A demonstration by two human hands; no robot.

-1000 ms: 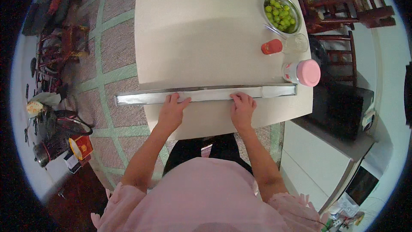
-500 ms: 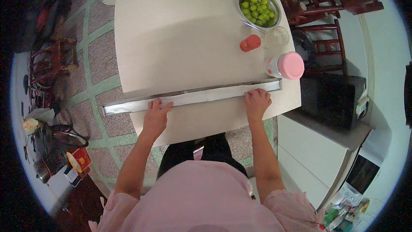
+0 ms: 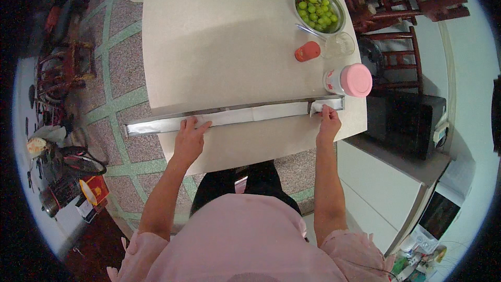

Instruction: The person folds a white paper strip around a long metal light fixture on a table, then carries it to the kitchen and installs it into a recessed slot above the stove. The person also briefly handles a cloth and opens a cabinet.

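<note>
A long narrow metal channel (image 3: 135, 130) lined with white strips (image 3: 276, 112) lies crosswise along the near part of the table, its left end jutting past the table's edge. My left hand (image 3: 190, 141) rests on its front edge left of centre, fingers bent but apart. Near the right end, my right hand (image 3: 327, 124) pinches a lifted piece of white paper (image 3: 316, 107); dark metal shows just left of that piece. A pink-lidded jar (image 3: 356, 80) stands just behind the channel's right end.
Along the cream table's (image 3: 219, 31) right side are a steel bowl of green grapes (image 3: 319, 11), a red cup (image 3: 307, 51) and a glass (image 3: 339, 45). Wooden chairs (image 3: 402, 0) and a dark appliance (image 3: 402, 122) stand at right, a bicycle and clutter (image 3: 73, 162) at left.
My right hand has moved right along the channel and now lifts a piece of white paper near that end. My left hand stays on the channel. The view has shifted.
</note>
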